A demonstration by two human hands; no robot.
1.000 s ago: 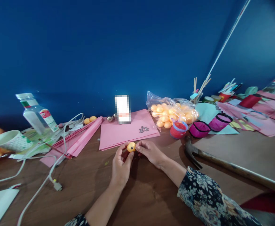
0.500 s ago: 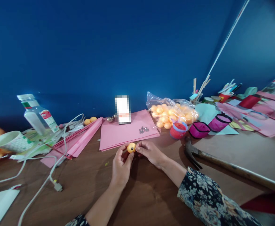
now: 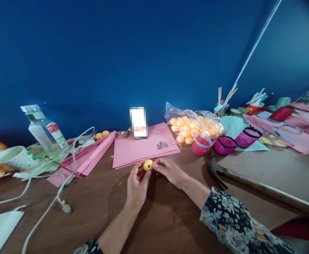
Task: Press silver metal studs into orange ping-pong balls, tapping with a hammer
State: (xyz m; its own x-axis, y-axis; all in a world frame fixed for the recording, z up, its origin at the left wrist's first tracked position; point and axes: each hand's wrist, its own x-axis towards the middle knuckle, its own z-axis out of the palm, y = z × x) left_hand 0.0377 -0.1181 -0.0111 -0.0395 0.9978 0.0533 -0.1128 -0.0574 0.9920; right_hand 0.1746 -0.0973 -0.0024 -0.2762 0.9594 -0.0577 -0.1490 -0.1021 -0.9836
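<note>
An orange ping-pong ball [image 3: 146,163] with a small dark round spot on its front is held above the brown tabletop [image 3: 170,222]. My left hand [image 3: 136,187] is closed on it, thumb below and fingers behind at its left side. At the ball's right side, my right hand [image 3: 172,173] is closed in a pinch, its fingertips touching or very near the ball. Anything between those fingertips is too small to make out. Just beyond my hands lie pink paper sheets [image 3: 135,150], with several small dark-and-silver round pieces [image 3: 162,145] on top.
A clear bag of orange balls [image 3: 186,127] stands behind right, near a red cup [image 3: 201,145] and magenta fabric containers [image 3: 225,145]. A hammer [image 3: 249,183] lies at right. On the left are a white cable [image 3: 73,160], a paper cup [image 3: 17,157] and a clear bottle [image 3: 42,132].
The whole view has shifted slightly. Both hands keep the same hold around the ball, with hardly any visible movement.
</note>
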